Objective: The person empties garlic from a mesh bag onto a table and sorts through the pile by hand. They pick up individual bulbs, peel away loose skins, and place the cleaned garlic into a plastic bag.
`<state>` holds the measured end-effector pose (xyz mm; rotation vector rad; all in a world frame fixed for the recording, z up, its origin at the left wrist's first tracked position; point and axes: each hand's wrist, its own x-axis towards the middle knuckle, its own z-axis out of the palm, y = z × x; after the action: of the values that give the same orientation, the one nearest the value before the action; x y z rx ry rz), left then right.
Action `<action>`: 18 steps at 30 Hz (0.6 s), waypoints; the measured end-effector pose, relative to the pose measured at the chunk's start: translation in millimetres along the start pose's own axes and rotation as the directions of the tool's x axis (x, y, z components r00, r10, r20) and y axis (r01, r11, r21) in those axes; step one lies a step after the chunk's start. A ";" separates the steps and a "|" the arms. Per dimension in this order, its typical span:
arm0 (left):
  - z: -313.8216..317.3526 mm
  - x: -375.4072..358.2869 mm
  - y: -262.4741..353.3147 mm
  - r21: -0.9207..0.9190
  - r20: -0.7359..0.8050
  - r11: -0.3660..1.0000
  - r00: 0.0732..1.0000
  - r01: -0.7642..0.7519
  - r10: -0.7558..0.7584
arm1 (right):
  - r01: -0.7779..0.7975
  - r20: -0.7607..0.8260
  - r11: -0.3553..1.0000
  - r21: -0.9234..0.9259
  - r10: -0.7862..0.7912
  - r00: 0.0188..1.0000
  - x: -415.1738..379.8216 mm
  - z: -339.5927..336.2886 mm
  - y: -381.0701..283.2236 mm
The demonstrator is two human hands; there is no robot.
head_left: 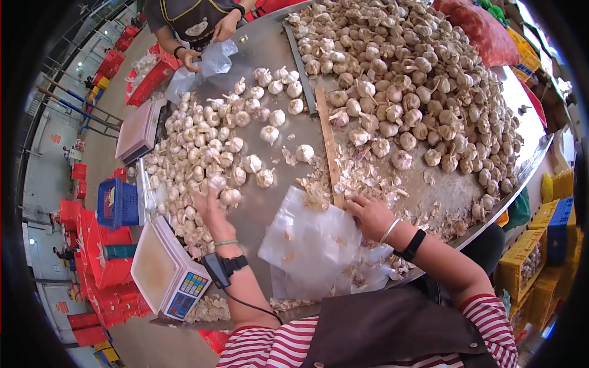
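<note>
My left hand (212,214) is at the edge of a heap of cleaned white garlic bulbs (190,147), its fingers closed around a garlic bulb (216,183). Another bulb (230,197) sits just beside it. On the other side, my right hand (372,216) rests with curled fingers at the near end of a wooden strip (328,141). Its fingertips are partly hidden, and I cannot make out anything in them. Loose garlic skins (365,175) lie around it. Between my hands, clear plastic bags (310,239) are spread flat on the metal table (264,202).
A large pile of uncleaned garlic (417,80) covers the right side, behind a metal bar (299,67). Two scales (169,270) stand along the left edge, with a blue basket (116,203) beyond. Across the table, a person's hands (208,43) hold a plastic bag (218,58).
</note>
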<state>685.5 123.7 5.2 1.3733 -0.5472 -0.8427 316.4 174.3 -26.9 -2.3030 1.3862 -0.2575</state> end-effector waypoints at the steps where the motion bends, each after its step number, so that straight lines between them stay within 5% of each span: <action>1: 9.1 -3.6 13.4 0.148 -0.067 0.970 0.976 -0.196 0.207 | -0.019 0.067 0.998 0.063 0.014 0.998 -0.4 -3.0 -0.7; 5: 50.7 -46.3 10.6 0.154 0.048 0.986 0.997 -0.059 0.052 | -0.183 0.079 0.982 0.048 0.179 0.981 -0.2 -12.7 6.9; 7: 76.4 -83.8 -12.3 0.118 0.279 0.991 0.956 0.064 -0.095 | -0.252 -0.073 0.963 0.092 0.259 0.963 -9.4 -22.0 15.5; 10: 105.3 -139.7 -50.6 0.174 0.649 0.958 0.705 0.228 -0.286 | -0.370 -0.234 0.900 0.229 0.420 0.877 -29.4 -67.0 11.3; 11: 117.8 -165.8 -55.0 0.202 0.693 0.929 0.625 0.310 -0.359 | -0.350 -0.117 0.789 0.505 0.465 0.877 -34.9 -81.0 8.2; 12: 130.5 -187.2 -56.6 0.177 0.728 0.812 0.481 0.556 -0.488 | -0.314 0.000 0.602 0.735 0.462 0.887 -39.3 -88.9 8.1; 13: 140.9 -204.9 -56.1 0.164 0.759 0.629 0.310 0.760 -0.573 | -0.193 -0.040 0.554 0.810 0.379 0.924 -43.3 -83.7 9.5; 15: 153.6 -226.8 -51.1 0.135 0.843 0.329 0.066 0.935 -0.534 | -0.049 -0.235 0.868 0.493 0.187 0.954 -57.3 -86.6 2.8; 16: 165.4 -236.9 -36.0 0.060 0.721 0.187 0.087 0.981 -0.687 | 0.005 -0.269 0.888 0.459 0.134 0.954 -65.4 -90.4 -1.9; 18: 160.1 -213.7 -66.5 0.062 0.807 0.111 0.015 0.992 -0.590 | 0.016 -0.295 0.887 0.461 0.136 0.946 -81.5 -97.7 0.8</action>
<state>419.5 193.0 -8.1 0.5986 0.2078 -2.4705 239.9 218.8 64.7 -1.8715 1.3602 -0.8763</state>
